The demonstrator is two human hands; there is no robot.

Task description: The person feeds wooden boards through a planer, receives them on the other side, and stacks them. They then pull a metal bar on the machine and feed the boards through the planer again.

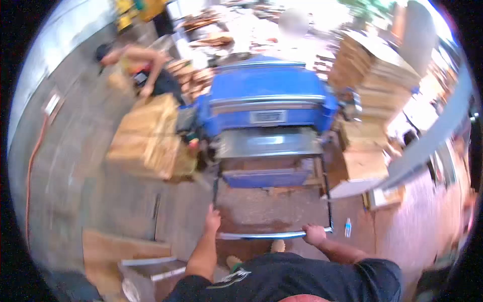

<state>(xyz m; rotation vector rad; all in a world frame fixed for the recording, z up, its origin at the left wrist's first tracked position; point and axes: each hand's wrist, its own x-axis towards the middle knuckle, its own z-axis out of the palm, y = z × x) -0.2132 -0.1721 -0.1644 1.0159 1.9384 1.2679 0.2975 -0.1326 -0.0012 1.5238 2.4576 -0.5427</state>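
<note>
A blue machine [266, 90] stands straight ahead, with a flat metal bed [269, 146] at its front. From it a dark metal frame reaches toward me, ending in a shiny crossbar [261, 235] just before my body. My left hand [214, 220] is closed at the frame's near left corner; blur softens its fingers. Near the right end of the crossbar, my right hand [314, 234] is wrapped in a fist around it. Between the frame's sides the brown floor shows, and I see no board on the bed.
Stacked boards [143, 138] stand left of the machine, where a co-worker [136, 58] bends over them. More tall board stacks [372, 75] rise at the right. A water bottle [347, 227] stands on the floor near my right hand. An orange cord [31, 176] runs along the far left.
</note>
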